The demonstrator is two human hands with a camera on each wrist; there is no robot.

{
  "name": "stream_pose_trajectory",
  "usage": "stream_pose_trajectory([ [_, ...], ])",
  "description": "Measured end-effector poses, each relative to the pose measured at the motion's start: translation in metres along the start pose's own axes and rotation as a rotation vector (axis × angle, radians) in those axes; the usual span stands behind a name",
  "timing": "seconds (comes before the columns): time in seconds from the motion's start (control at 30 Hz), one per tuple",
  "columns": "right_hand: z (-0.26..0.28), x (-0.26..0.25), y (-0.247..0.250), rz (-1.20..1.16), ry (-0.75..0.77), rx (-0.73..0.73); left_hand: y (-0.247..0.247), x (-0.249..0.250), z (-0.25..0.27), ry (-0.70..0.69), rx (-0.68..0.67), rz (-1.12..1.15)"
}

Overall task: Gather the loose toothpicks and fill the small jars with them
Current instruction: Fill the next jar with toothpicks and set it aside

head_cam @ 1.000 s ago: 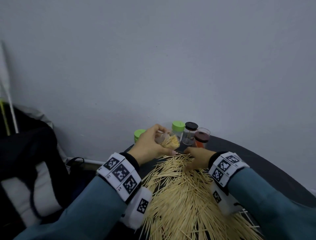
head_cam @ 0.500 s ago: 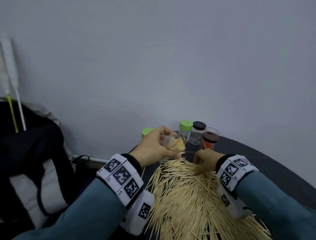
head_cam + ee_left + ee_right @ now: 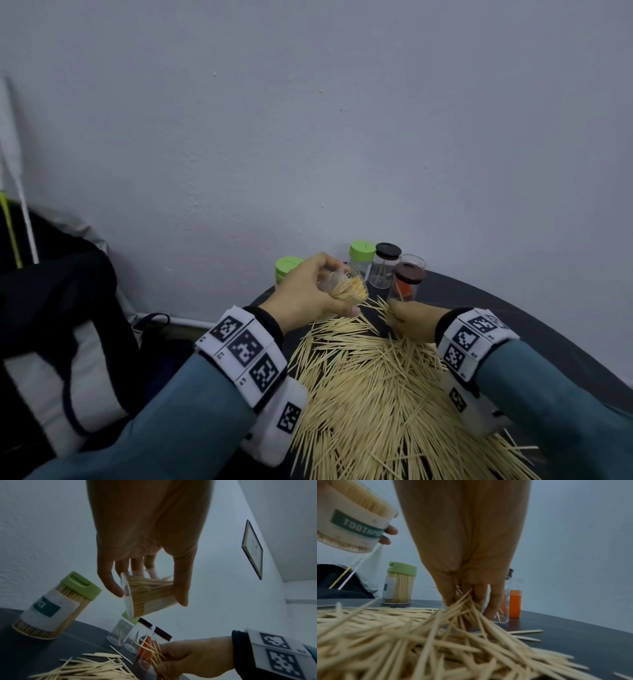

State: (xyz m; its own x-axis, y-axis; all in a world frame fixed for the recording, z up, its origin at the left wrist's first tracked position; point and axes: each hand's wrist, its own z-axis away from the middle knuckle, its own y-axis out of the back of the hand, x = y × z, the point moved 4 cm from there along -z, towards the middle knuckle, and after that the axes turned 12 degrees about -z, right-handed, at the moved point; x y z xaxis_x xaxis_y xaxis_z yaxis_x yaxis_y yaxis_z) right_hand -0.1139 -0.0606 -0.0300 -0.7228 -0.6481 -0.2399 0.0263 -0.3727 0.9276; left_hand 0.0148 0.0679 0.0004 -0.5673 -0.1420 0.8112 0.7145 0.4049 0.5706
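Observation:
A big heap of loose toothpicks (image 3: 373, 394) (image 3: 402, 635) covers the dark round table (image 3: 513, 308). My left hand (image 3: 308, 294) (image 3: 145, 582) holds a clear open jar (image 3: 342, 286) (image 3: 149, 596) (image 3: 354, 520), tilted and packed with toothpicks, above the heap's far end. My right hand (image 3: 407, 318) (image 3: 469, 601) pinches a small bunch of toothpicks (image 3: 383, 306) (image 3: 152, 650) just right of the jar's mouth, low over the heap.
Behind the hands stand two green-lidded jars (image 3: 287, 270) (image 3: 361, 258), the left one full (image 3: 51, 607), a black-lidded jar (image 3: 385, 263), a brown-lidded jar (image 3: 407, 282) with an orange piece, and a lidless one (image 3: 412, 262). A black bag (image 3: 51, 325) lies left of the table.
My right hand has lifted from the heap with a bunch of toothpicks pinched in its fingers, toward the jar. The left hand keeps the tilted jar in about the same place.

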Motion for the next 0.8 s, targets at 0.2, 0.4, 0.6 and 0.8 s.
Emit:
stream_pose_trajectory([
  [0.2, 0.001, 0.010, -0.001, -0.347, -0.028, 0.003, -0.008, 0.005, -0.001, -0.021, -0.025, 0.000],
  [0.4, 0.018, 0.012, 0.010, -0.855, -0.022, 0.042, -0.019, 0.013, -0.002, -0.043, -0.044, -0.014],
  [0.6, 0.033, 0.028, 0.019, -1.186, 0.149, 0.195, -0.038, 0.019, -0.003, -0.060, -0.096, -0.033],
  [0.8, 0.049, 0.045, 0.018, -1.500, 0.179, 0.247, -0.052, 0.026, -0.003, -0.076, -0.122, -0.047],
])
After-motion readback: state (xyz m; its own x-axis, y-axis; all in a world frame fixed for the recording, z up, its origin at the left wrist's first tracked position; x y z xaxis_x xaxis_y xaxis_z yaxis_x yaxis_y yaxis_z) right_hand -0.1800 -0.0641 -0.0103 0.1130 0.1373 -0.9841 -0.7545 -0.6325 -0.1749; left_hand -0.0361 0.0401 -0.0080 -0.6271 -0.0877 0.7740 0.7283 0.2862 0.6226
